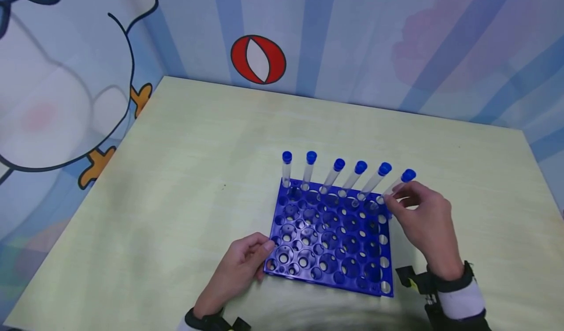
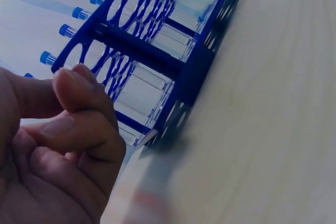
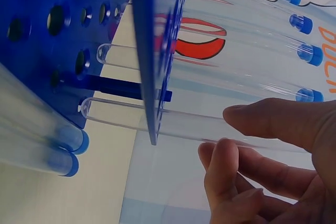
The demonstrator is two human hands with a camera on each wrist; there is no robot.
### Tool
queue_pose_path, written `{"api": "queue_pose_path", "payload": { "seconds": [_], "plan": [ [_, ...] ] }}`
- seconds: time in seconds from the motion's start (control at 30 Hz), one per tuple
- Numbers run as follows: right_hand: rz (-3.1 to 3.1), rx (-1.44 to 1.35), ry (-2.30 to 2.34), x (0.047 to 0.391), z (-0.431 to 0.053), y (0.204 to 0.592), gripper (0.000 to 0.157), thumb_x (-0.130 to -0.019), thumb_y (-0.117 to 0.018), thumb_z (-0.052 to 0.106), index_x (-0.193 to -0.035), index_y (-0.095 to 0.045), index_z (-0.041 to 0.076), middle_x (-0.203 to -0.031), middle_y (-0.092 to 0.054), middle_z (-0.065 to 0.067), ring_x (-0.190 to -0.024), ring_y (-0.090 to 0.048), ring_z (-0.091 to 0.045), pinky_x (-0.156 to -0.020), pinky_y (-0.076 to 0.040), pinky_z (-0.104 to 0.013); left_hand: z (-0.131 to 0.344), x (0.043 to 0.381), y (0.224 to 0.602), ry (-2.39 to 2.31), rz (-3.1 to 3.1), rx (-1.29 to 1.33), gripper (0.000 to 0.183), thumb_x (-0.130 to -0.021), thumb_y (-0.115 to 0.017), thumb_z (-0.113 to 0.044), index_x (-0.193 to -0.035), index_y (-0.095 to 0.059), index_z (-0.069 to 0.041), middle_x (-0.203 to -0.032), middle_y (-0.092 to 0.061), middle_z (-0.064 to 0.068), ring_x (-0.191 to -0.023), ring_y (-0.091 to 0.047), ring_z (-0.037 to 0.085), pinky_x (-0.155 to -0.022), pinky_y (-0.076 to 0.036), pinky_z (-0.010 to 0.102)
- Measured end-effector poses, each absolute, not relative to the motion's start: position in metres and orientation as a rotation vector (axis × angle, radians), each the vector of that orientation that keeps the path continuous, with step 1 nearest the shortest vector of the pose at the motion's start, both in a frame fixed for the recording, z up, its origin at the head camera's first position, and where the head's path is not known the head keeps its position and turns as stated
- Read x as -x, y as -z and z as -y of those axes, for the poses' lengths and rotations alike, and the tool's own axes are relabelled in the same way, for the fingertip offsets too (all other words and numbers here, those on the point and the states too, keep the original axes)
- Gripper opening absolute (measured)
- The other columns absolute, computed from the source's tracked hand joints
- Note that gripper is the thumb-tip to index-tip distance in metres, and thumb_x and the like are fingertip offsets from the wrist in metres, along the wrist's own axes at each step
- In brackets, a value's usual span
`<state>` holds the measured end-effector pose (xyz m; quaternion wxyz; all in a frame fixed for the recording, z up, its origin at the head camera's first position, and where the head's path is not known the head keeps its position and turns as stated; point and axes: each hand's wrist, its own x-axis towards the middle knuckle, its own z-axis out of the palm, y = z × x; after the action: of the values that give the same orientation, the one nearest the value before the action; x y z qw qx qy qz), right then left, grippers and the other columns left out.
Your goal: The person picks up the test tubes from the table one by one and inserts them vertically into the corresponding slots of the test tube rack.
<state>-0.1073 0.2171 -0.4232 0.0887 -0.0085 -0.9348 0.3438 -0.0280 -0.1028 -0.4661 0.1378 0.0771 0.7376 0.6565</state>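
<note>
A blue test tube rack (image 1: 328, 238) with round holes of different sizes stands on the table. Several clear test tubes with blue caps line its far edge, among them one at the left end (image 1: 287, 167). My left hand (image 1: 244, 262) grips the rack's near left corner, thumb on top; the left wrist view shows its fingertips at the upper plate's corner (image 2: 62, 65). At the far right corner, my right hand (image 1: 423, 218) pinches the last test tube (image 3: 194, 124) between thumb and fingers. That tube passes through the upper plate, its rounded bottom at the lower plate.
The pale table (image 1: 189, 174) stretches around the rack. Behind it rises a wall (image 1: 361, 42) with blue stripes and a red-and-white ball picture. Two blurred, translucent tubes with blue ends (image 3: 73, 153) show at the lower left in the right wrist view.
</note>
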Motion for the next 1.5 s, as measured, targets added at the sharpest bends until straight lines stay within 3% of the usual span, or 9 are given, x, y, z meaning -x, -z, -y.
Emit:
{"api": "queue_pose_path", "payload": {
  "seconds": [0.3,0.63,0.9,1.13,1.3,1.5],
  "plan": [
    [2.784,0.065,-1.042,0.11,-0.22,0.432,0.029,-0.084,-0.066,0.037,-0.094,-0.064,0.01,-0.09,-0.065,-0.01,-0.079,-0.06,-0.024,-0.052,-0.051,-0.038,0.102,0.028,0.465,-1.891,-2.134,-0.219,0.028,-0.096,-0.048,-0.021,-0.094,-0.058,0.005,-0.066,-0.057,0.011,-0.047,-0.051,0.011,-0.048,-0.047,0.028],
    [2.767,0.013,-0.942,0.132,-0.251,0.493,0.037,-0.08,-0.059,0.056,-0.096,-0.063,0.023,-0.091,-0.064,0.005,-0.079,-0.06,-0.013,-0.053,-0.05,-0.025,0.103,0.028,0.467,-1.892,-2.132,-0.213,0.027,-0.097,-0.048,-0.021,-0.095,-0.058,0.004,-0.065,-0.056,0.009,-0.047,-0.051,0.011,-0.049,-0.047,0.028],
    [2.821,0.059,-1.065,0.113,-0.223,0.44,0.033,-0.082,-0.066,0.041,-0.096,-0.062,0.01,-0.091,-0.064,-0.01,-0.079,-0.061,-0.025,-0.052,-0.051,-0.039,0.103,0.028,0.466,-1.891,-2.13,-0.208,0.027,-0.097,-0.048,-0.021,-0.095,-0.058,0.004,-0.064,-0.055,0.007,-0.047,-0.051,0.012,-0.049,-0.047,0.028],
    [3.015,0.107,-1.028,0.099,-0.223,0.408,0.064,-0.082,-0.061,0.051,-0.119,-0.052,-0.001,-0.105,-0.06,-0.023,-0.092,-0.059,-0.037,-0.064,-0.053,-0.043,0.102,0.029,0.466,-1.894,-2.121,-0.217,0.027,-0.097,-0.048,-0.021,-0.094,-0.058,0.004,-0.066,-0.056,0.009,-0.048,-0.051,0.012,-0.048,-0.047,0.028],
    [3.159,0.171,-0.998,0.091,-0.238,0.41,0.079,-0.079,-0.058,0.061,-0.126,-0.046,-0.001,-0.114,-0.056,-0.024,-0.098,-0.056,-0.038,-0.066,-0.052,-0.042,0.101,0.029,0.466,-1.888,-2.128,-0.231,0.027,-0.096,-0.048,-0.021,-0.093,-0.058,0.004,-0.066,-0.056,0.01,-0.047,-0.051,0.014,-0.048,-0.047,0.028],
    [3.225,0.213,-0.982,0.082,-0.246,0.423,0.072,-0.084,-0.051,0.061,-0.119,-0.053,-0.002,-0.108,-0.059,-0.023,-0.094,-0.058,-0.036,-0.064,-0.052,-0.04,0.102,0.029,0.467,-1.889,-2.15,-0.235,0.026,-0.097,-0.048,-0.019,-0.092,-0.057,0.005,-0.064,-0.056,0.009,-0.047,-0.052,0.013,-0.048,-0.048,0.028]
  ]
}}
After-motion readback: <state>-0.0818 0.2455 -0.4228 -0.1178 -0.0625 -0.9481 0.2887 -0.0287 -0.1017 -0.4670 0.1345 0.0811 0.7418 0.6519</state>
